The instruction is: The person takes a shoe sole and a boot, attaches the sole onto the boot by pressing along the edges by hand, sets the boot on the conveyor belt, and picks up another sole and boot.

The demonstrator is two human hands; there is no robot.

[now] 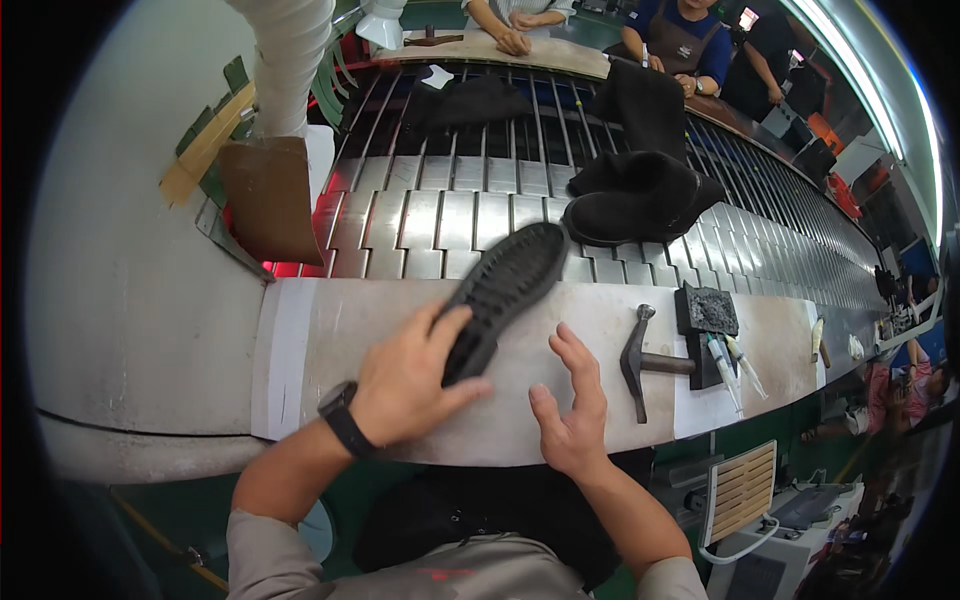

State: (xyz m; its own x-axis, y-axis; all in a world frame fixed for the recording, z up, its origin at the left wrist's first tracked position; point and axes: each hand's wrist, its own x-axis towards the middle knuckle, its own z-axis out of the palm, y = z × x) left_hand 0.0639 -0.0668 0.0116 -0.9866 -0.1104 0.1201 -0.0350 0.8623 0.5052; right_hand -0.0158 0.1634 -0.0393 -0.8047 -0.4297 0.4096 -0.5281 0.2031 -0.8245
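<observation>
A black shoe sole [512,272] is tilted over the pale workbench [340,330], its ribbed hollow side facing me. My left hand [412,380] grips the sole's near end between fingers and thumb; a dark watch is on that wrist. To the right of the sole, my right hand [574,408] is raised with fingers apart and nothing in it. Beyond that hand a hammer [634,362] lies on the bench, its handle end against a black rough-topped block [708,308]. Two slim white pen-like tools [724,372] rest beside the block.
Beyond the bench runs a metal slatted conveyor [430,222]. It carries black boots [640,195] and a flat dark piece [470,102]. A white hose [290,60] and a brown flap [268,200] stand at left. Co-workers [690,45] sit across. A wooden-slatted seat [740,492] is lower right.
</observation>
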